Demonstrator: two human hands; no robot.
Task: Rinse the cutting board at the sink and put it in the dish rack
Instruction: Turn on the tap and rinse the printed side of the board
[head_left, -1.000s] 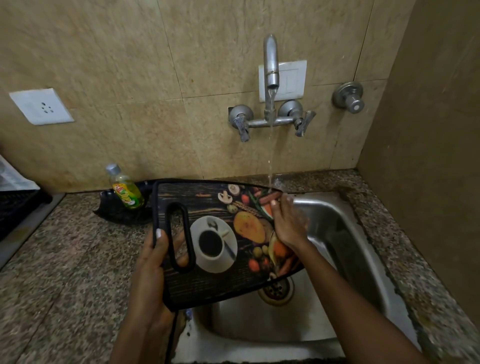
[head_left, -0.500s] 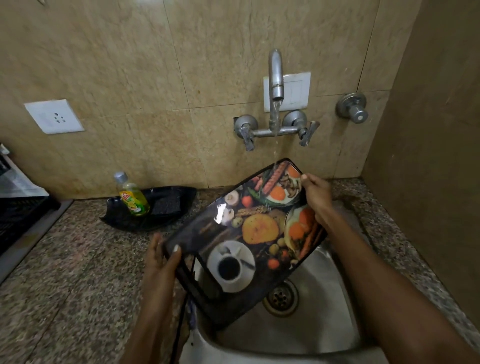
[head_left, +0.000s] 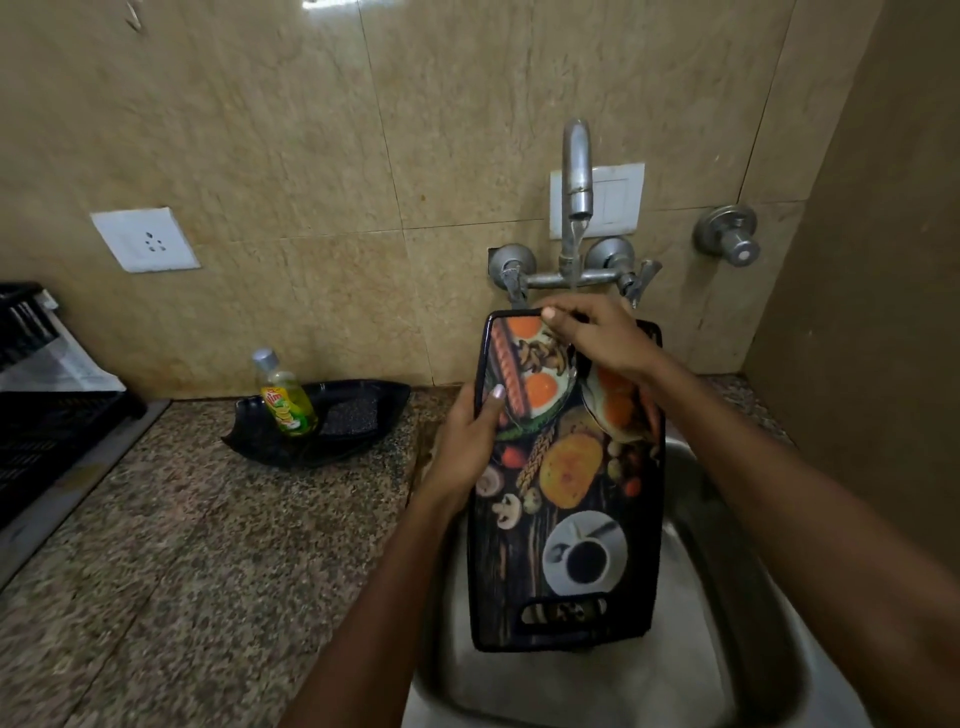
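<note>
The printed cutting board hangs over the steel sink, long axis running 12 to 6 o'clock, handle slot at 6. The left hand clamps its left edge at 9 o'clock, thumb on the face. The right hand lies across the top end at 12, fingers curled over the rim, under the running tap. A dish soap bottle stands at 9 o'clock on the granite counter.

The cutting board stands lengthwise over the sink, below the tap, with its handle slot nearest the person. The left hand is on its left edge and the right hand on its far end. Left of the sink, on the counter, a tray holds a bottle; the dish rack sits at the far left.
</note>
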